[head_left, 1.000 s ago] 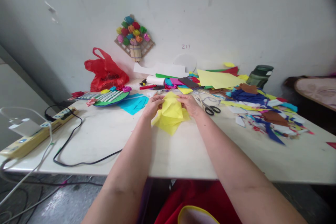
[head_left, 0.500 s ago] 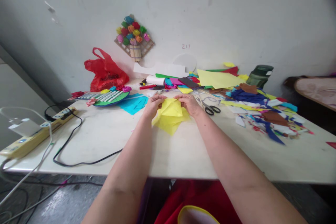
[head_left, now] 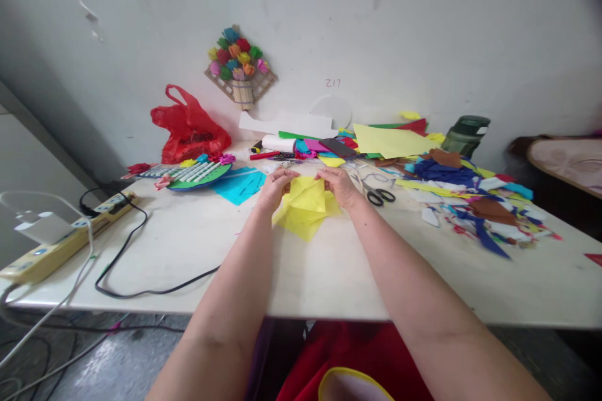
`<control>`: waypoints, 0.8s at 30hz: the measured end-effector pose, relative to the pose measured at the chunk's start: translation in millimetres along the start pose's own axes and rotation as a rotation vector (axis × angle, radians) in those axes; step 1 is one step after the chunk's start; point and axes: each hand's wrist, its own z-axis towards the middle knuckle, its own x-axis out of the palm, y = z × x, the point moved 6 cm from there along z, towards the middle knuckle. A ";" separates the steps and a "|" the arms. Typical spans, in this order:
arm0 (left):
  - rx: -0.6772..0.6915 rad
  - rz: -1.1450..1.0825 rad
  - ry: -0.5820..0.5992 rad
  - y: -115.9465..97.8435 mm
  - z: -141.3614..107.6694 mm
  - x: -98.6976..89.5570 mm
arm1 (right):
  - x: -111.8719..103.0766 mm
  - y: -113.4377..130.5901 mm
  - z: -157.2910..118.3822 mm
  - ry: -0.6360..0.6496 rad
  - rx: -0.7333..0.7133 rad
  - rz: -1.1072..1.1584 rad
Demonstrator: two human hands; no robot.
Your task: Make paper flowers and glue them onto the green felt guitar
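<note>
Both hands grip a small yellow paper piece [head_left: 307,194] by its upper corners, holding it above the table. My left hand [head_left: 278,187] pinches the left corner, and my right hand [head_left: 339,186] pinches the right one. Below and behind this piece, more yellow sheets [head_left: 303,225] lie on the white table [head_left: 329,276]. Black-handled scissors [head_left: 380,197] rest just right of my right hand. A blue sheet with cuts in it [head_left: 239,185] lies to the left of my left hand.
A heap of coloured scraps [head_left: 475,200] covers the right side, near a green bottle [head_left: 465,136]. Back left are a red bag [head_left: 190,128] and a green disc with white rolls [head_left: 202,175]. A power strip [head_left: 70,241] and black cable [head_left: 126,244] occupy the left edge.
The held yellow piece has shifted very slightly, and its right corner sits a little closer to my left hand. Both grips look the same.
</note>
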 end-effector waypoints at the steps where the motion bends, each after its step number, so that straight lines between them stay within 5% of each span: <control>1: 0.003 0.007 0.002 -0.4 -0.2 0.4 | 0.4 0.5 -0.2 0.002 -0.002 -0.010; 24: 0.083 0.119 0.082 -12.5 -8.3 13.8 | 3.4 -4.2 -0.4 0.001 0.042 -0.250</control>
